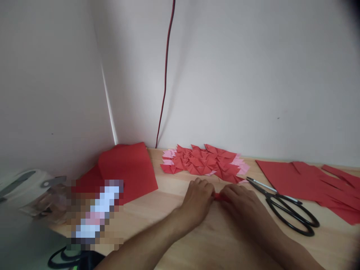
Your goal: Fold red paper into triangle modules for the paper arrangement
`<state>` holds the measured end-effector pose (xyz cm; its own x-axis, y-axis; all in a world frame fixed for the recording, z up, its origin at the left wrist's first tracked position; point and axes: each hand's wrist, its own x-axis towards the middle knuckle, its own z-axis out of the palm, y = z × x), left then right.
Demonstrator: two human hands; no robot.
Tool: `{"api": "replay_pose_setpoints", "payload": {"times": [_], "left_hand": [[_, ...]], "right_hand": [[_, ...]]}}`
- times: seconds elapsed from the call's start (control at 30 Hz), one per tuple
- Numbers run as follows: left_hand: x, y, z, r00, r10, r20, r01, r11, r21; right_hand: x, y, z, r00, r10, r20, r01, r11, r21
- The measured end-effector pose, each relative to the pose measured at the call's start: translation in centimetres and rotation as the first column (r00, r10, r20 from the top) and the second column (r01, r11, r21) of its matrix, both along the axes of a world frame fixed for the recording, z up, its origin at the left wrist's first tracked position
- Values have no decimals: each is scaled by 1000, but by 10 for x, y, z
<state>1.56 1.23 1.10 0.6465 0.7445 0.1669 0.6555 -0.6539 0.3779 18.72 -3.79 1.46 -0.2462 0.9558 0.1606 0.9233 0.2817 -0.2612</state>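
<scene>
On the near part of the wooden table (pixel 213 243), the left hand (pixel 197 200) and the right hand (pixel 239 202) meet, both with fingers curled down and fingertips closed on a small red paper piece (pixel 221 197). It lies between the two hands on the table top, and most of it is covered. The work looks like the pressing of a fold, so I think it is best to keep the edges matched first and then slide a fingertip along the crease with even pressure, flat against the wood. Just right of the right hand lie black scissors (pixel 289 210), blades pointing toward the hands, so the wrist should stay away from them. Farther left lies a whole red sheet (pixel 132 168), and farther right a red sheet cut in strips (pixel 315 180). Beyond the hands, near the wall, is a pile of folded red and pink pieces (pixel 205 161).
</scene>
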Motion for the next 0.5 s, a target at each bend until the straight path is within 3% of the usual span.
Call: {"api": "replay_pose_setpoints", "payload": {"times": [0.13, 0.3, 0.4, 0.5], "left_hand": [[-3, -2, 5, 992, -10, 124, 14, 999, -30], [-7, 2, 13, 961, 29, 275, 62, 947, -315], [-10, 5, 18, 959, 56, 278, 68, 906, -419], [-9, 5, 20, 969, 49, 243, 63, 899, -434]], "right_hand": [[1, 2, 0, 988, 2, -153, -4, 1000, -14], [2, 2, 8, 941, -85, -327, 6, 972, -233], [1, 1, 11, 918, -108, -382, -12, 954, -300], [-1, 0, 12, 905, -120, -409, -14, 950, -311]]}}
